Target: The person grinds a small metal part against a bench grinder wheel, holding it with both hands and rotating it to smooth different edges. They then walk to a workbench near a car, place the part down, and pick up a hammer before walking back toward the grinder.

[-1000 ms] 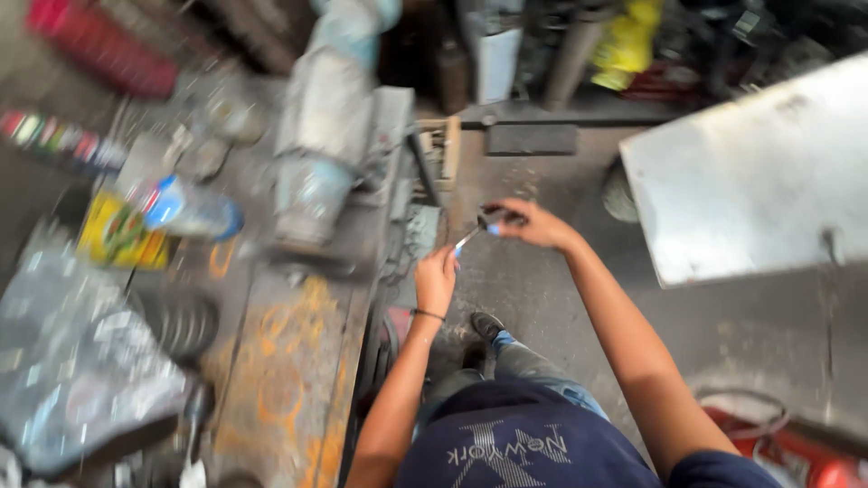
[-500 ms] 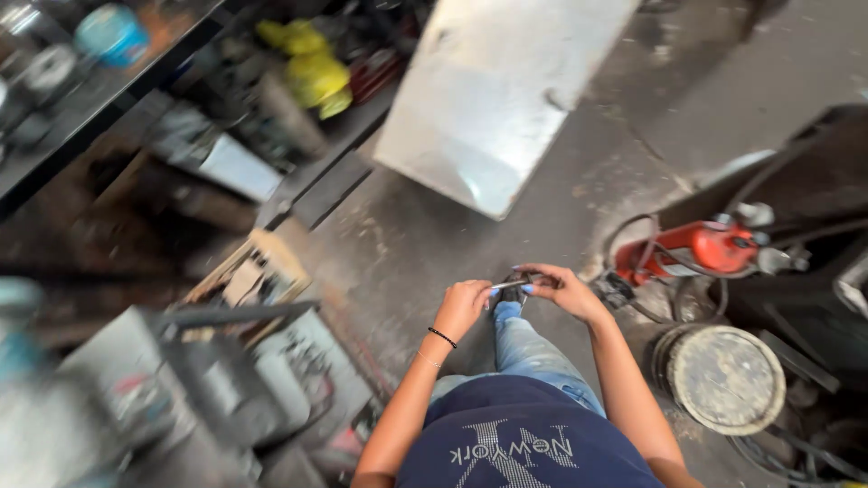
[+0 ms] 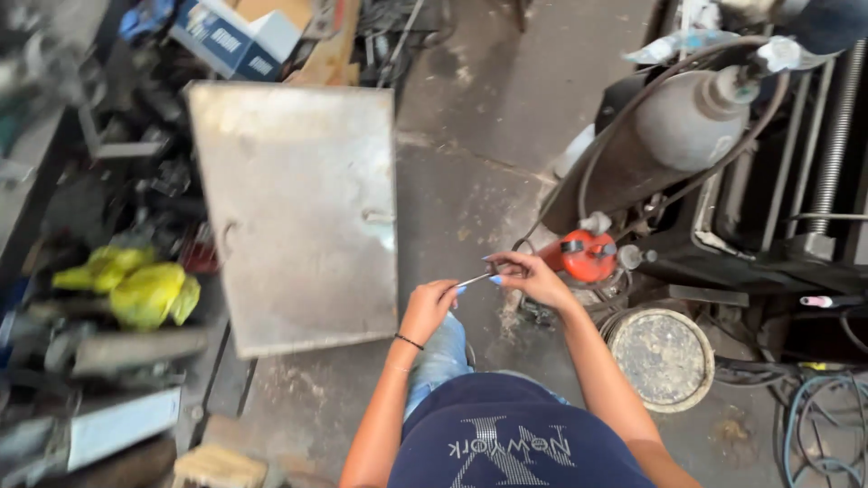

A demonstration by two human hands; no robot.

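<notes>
- Metal rod (image 3: 474,280), thin and short, spans between both hands above the concrete floor (image 3: 470,117).
- Left hand (image 3: 429,305) pinches one end; right hand (image 3: 527,275) pinches the other.
- Best kept level, gripped firmly near the ends.

We cannot identify the thin metal piece (image 3: 474,280) pinched between our hands; the clutter (image 3: 81,271) at left is blurred, the hoses (image 3: 827,425) cropped.
</notes>
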